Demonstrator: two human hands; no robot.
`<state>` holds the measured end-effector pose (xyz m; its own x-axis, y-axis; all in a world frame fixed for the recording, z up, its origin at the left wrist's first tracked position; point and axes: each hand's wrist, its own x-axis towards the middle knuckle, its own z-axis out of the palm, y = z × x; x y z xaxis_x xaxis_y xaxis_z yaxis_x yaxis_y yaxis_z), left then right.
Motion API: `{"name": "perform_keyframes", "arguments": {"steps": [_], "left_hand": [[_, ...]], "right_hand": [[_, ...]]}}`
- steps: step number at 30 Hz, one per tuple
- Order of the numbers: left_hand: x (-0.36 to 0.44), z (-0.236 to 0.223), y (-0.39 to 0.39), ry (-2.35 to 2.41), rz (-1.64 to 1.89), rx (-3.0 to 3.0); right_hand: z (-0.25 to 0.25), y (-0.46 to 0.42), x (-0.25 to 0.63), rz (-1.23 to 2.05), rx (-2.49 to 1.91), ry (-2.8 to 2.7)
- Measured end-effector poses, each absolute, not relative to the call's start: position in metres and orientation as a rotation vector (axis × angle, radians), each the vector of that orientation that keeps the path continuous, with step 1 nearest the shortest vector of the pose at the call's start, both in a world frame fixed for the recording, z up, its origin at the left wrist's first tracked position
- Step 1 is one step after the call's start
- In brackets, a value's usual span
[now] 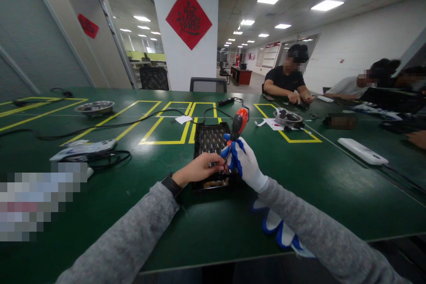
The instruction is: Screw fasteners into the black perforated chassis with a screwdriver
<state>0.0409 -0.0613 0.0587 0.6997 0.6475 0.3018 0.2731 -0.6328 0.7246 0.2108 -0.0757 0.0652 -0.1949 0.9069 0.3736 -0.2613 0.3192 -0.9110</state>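
My right hand (245, 162), in a white glove with blue coating, is closed around a screwdriver (240, 123) with a red and black handle. The handle points up and the shaft slants down to the left. Bare, with a dark band at the wrist, my left hand (203, 167) pinches its fingertips together by the shaft's lower end. What those fingers hold is too small to make out. Both hands are over a black plastic case (199, 144) with rows of small shiny shapes inside. Its near end is partly covered by the hands.
A loose blue-and-white glove (278, 230) lies under my right forearm. Metal bowls stand at left (95, 108) and right (289, 116). A black cable (140, 120) crosses the green table. A white power bank-like block (362, 151) lies right. A person (288, 77) sits across.
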Motion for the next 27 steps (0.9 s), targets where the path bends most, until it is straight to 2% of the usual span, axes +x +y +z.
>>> {"name": "perform_keyframes", "arguments": {"steps": [27], "left_hand": [[0.0393,0.0537,-0.0578,0.683,0.781,2.249]], "right_hand": [[0.0655,-0.0753,0.2102,1.278,-0.637,-1.33]]}}
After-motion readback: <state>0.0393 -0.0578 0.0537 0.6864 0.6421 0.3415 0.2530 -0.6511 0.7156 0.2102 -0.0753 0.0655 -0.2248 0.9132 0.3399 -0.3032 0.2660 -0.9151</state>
